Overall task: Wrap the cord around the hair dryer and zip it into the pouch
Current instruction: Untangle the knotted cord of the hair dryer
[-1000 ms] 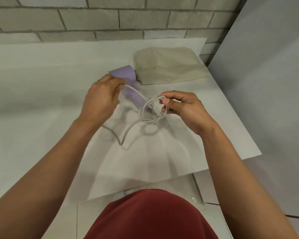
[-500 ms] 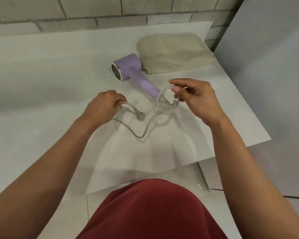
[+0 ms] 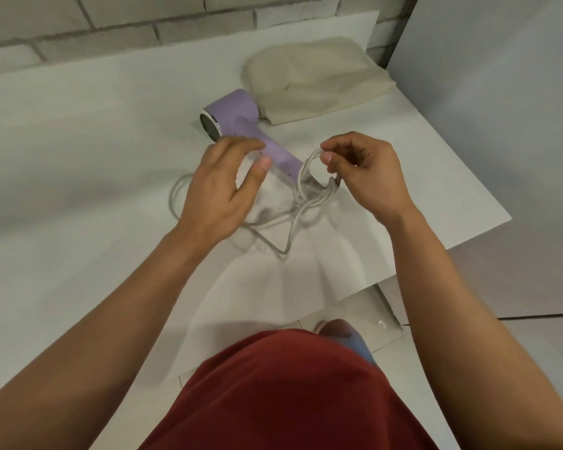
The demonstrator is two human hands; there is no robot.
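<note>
Head: right hand (image 3: 368, 177) pinches looped white cord (image 3: 300, 177); left hand (image 3: 215, 186) spread, empty, over lilac dryer (image 3: 234, 112).

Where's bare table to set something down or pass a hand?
Free: table left of the hair dryer and cord, back to the wall; the near strip between cord and table edge. Crowded: centre, where left hand, right hand and cord coils meet at the handle; pouch fills the back right.

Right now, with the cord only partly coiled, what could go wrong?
1. Only the right hand pinches the looped cord; the loops may slip and spring open.
2. The loose part on the table bends sharply near the left hand, so it may tangle.
3. No hand holds the hair dryer; pulling the cord may drag it.
</note>
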